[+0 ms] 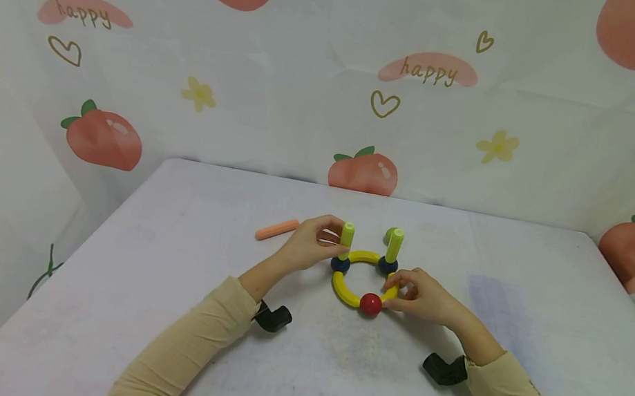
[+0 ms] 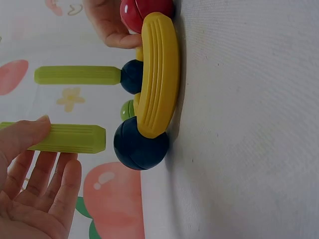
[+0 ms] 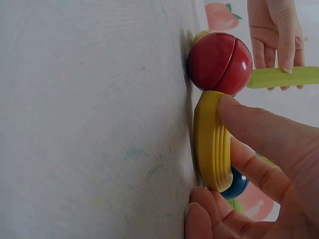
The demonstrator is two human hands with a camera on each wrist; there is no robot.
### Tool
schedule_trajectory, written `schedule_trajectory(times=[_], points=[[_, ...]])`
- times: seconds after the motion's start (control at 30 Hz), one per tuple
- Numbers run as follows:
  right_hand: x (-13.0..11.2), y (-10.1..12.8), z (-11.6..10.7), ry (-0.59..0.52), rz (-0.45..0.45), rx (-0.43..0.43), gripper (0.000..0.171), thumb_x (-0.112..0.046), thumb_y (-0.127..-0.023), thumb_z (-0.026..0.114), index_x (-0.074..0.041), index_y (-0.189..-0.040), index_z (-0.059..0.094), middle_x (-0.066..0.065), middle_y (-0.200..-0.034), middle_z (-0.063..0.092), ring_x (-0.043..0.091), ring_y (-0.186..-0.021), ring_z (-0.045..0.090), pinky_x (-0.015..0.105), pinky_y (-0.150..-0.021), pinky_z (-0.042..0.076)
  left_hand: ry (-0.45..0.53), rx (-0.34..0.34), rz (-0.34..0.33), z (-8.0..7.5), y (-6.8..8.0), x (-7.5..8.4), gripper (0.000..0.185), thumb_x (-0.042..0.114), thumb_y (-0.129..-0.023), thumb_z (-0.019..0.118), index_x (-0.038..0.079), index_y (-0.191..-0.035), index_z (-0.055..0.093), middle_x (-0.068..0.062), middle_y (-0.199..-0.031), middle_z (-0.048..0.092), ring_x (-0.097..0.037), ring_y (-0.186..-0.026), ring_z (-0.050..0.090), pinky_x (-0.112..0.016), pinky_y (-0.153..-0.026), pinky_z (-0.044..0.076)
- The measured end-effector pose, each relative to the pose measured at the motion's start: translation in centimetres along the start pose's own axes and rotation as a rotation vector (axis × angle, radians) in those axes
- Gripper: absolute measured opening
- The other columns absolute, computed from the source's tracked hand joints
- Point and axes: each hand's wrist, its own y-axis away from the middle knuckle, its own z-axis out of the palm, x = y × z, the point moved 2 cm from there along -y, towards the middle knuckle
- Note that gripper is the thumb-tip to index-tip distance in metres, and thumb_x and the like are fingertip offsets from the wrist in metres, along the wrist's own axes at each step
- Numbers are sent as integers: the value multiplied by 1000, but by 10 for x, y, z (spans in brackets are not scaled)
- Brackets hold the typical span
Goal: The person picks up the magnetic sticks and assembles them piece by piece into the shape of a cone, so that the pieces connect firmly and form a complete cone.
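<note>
My left hand (image 1: 313, 243) pinches a lime-green ridged rod (image 2: 75, 138) between thumb and fingers. The rod's end stands a small gap from a dark blue ball (image 2: 141, 143) in the left wrist view. My right hand (image 1: 427, 298) grips a yellow curved piece (image 3: 213, 144), its thumb near the red ball (image 3: 219, 62). Yellow curved pieces and balls form a ring lying on the table; another yellow curve (image 2: 159, 74) joins the red and near blue balls. A second green rod (image 1: 394, 246) rises upright from the other blue ball (image 1: 387, 266).
An orange rod (image 1: 277, 230) lies on the white table (image 1: 322, 395), left of the ring. Behind the upright rod sits a green ball (image 1: 390, 235). A fruit-printed cloth (image 1: 311, 85) hangs at the back. Black wrist mounts (image 1: 273, 319) show beside both sleeves.
</note>
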Motion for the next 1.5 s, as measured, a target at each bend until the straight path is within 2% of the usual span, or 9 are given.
schedule_trajectory(times=[0.27, 0.67, 0.9, 1.17, 1.5], points=[[1, 0, 0, 1, -7, -1, 27, -24, -83, 71, -6, -101, 62, 13, -97, 51, 13, -68, 51, 21, -65, 42, -6, -10, 28, 1, 1, -1, 33, 5, -83, 68, 3, -115, 57, -15, -114, 61, -29, -107, 62, -31, -86, 54], [-1, 0, -1, 10, 8, 4, 26, -24, -83, 70, -6, -101, 62, 14, -98, 51, 13, -71, 52, 21, -66, 43, -16, -11, 21, 1, 1, -2, 34, 6, -84, 68, 3, -116, 57, -15, -115, 61, -29, -106, 62, -30, -84, 54], [-2, 1, -2, 13, 14, 4, 33, -23, -83, 70, -4, -107, 58, 16, -100, 52, 15, -75, 54, 23, -68, 46, -39, -8, 20, 1, 1, -2, 33, 8, -84, 68, 3, -115, 58, -15, -113, 62, -28, -104, 62, -30, -84, 54], [-4, 1, -5, -38, 72, -10, 45, -22, -84, 69, -2, -120, 49, 19, -106, 51, 18, -79, 57, 27, -68, 48, -36, -5, -2, 1, 0, -2, 33, 8, -84, 68, 4, -115, 58, -14, -113, 62, -28, -105, 62, -30, -84, 54], [0, 2, -4, -15, 71, -18, 42, -23, -84, 70, -5, -118, 54, 15, -103, 53, 15, -75, 55, 26, -68, 46, -42, -3, -14, 0, 0, -3, 33, 10, -84, 68, 6, -115, 59, -13, -113, 63, -28, -105, 63, -30, -85, 54]])
